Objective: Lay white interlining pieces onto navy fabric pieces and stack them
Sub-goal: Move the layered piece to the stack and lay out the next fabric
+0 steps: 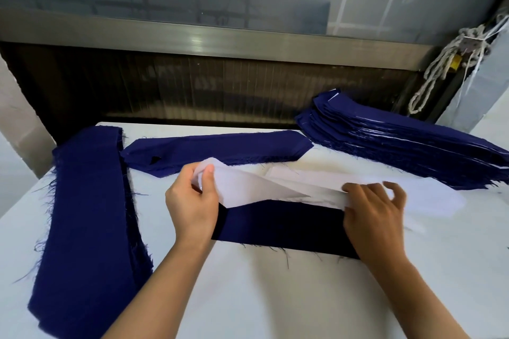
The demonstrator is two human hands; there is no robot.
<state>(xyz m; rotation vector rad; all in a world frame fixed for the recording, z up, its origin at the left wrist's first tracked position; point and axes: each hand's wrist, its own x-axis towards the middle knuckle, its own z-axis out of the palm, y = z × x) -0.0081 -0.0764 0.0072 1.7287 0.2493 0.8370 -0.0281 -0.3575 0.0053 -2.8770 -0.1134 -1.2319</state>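
Soft, even daylight, glare on the metal rail (pixel 220 36), wide-angle bending at edges, slightly soft focus.

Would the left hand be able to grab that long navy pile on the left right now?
Probably not yet: the left hand is pinching the white interlining. Otherwise the navy pile lies uncovered beside it.

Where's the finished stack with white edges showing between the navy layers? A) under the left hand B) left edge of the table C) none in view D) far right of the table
D: the layered stack sits at the table's far right, thin white lines showing between its navy layers; the navy pile on the left shows no white.
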